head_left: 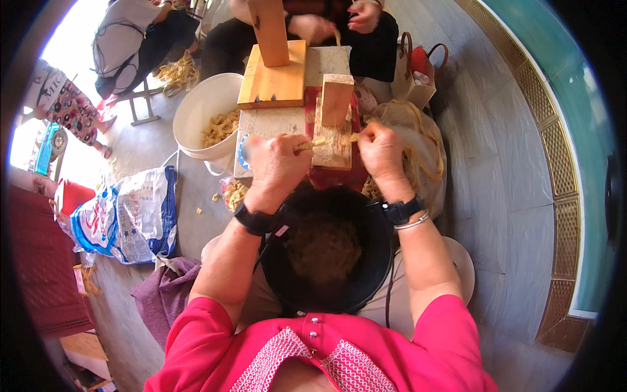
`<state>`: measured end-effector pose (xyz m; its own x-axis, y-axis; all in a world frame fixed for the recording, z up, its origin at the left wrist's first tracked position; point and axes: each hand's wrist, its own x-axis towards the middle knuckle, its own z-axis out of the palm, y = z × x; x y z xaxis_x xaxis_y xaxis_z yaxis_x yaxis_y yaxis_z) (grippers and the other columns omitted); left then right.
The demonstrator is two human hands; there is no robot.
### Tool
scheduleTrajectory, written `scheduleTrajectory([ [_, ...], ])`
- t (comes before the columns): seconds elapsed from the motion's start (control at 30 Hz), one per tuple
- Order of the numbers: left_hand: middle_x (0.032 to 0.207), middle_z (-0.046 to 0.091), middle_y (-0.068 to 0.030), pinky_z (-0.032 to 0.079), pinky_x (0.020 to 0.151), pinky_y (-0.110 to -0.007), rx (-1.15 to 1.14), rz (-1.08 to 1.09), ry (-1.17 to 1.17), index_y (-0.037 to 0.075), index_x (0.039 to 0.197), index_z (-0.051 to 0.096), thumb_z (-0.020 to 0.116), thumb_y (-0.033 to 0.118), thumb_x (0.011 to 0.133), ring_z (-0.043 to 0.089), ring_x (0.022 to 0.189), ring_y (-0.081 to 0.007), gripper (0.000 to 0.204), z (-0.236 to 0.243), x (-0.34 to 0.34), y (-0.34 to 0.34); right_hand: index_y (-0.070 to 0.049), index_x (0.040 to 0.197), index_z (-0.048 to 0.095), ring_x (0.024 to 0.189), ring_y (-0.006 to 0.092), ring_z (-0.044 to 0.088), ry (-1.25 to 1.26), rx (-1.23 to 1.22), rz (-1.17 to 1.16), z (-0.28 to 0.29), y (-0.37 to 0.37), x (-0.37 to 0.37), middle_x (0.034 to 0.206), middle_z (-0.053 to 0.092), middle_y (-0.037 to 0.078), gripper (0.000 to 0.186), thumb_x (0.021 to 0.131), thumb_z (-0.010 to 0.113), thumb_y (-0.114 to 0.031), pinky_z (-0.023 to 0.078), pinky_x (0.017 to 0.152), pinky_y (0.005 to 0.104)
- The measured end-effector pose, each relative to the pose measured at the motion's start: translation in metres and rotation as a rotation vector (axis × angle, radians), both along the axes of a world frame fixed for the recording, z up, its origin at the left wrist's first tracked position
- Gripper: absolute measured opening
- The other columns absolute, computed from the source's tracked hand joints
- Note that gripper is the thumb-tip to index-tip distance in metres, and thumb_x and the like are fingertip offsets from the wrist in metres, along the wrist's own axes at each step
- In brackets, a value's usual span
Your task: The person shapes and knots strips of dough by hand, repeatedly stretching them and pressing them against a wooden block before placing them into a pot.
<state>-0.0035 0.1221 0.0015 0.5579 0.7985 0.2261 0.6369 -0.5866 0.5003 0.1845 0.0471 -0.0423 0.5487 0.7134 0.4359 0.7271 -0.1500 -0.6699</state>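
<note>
My left hand (pixel 279 163) is closed around a pale yellow knobbly strip, whose end (pixel 318 142) pokes out to the right over a small wooden board (pixel 334 155). Opposite it, my right hand (pixel 384 155) pinches another short pale yellow piece (pixel 354 138). A gap separates the two pieces. The board has an upright wooden block (pixel 337 99) at its far end and rests on a red cloth (pixel 358 171) over a pale worn bench (pixel 277 123). Below my hands, a black bucket (pixel 379 277) stands between my legs with a blurred heap of pale pieces inside.
At the bench's far end is a larger wooden board (pixel 277 88) with a post (pixel 268 32); a co-worker's hands (pixel 364 16) are beyond. A white bucket (pixel 186 127) of cut pieces stands left. On the right are a mesh sack (pixel 428 153) of long strips and a handbag (pixel 418 91).
</note>
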Motion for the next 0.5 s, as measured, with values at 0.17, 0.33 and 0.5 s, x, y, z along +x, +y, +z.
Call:
scheduleTrajectory([
  [0.17,0.066,0.066,-0.0108,0.05,0.061,-0.033,-0.285,-0.414,0.226,0.008,0.079,0.072,0.076,0.034,0.068,0.064,0.062,-0.0262,0.028,0.016,-0.022,-0.01,-0.005,0.081,0.064,0.049,0.0027,0.05,0.563,0.118,0.249,0.025,-0.037,0.0,0.061,0.06,-0.001,0.012,0.089,0.059,-0.013,0.041,0.046,0.0192],
  [0.33,0.077,0.066,-0.0028,0.049,0.067,-0.024,-0.575,-0.46,-0.186,-0.004,0.097,0.066,0.072,0.021,0.08,0.059,0.072,-0.0078,0.031,0.011,-0.022,-0.026,-0.003,0.088,0.06,0.049,0.005,0.052,0.794,0.018,0.46,0.031,-0.053,-0.035,0.065,0.061,0.002,0.011,0.09,0.057,-0.013,0.043,0.046,0.0193],
  [0.5,0.072,0.066,-0.0035,0.048,0.062,-0.023,-0.541,-0.489,-0.143,-0.002,0.095,0.068,0.063,0.018,0.086,0.059,0.066,-0.0076,0.022,0.005,-0.039,-0.024,-0.004,0.093,0.055,0.051,0.0065,0.053,0.837,-0.11,0.621,0.033,-0.053,-0.06,0.067,0.06,0.003,0.012,0.091,0.055,-0.016,0.042,0.047,0.0203],
])
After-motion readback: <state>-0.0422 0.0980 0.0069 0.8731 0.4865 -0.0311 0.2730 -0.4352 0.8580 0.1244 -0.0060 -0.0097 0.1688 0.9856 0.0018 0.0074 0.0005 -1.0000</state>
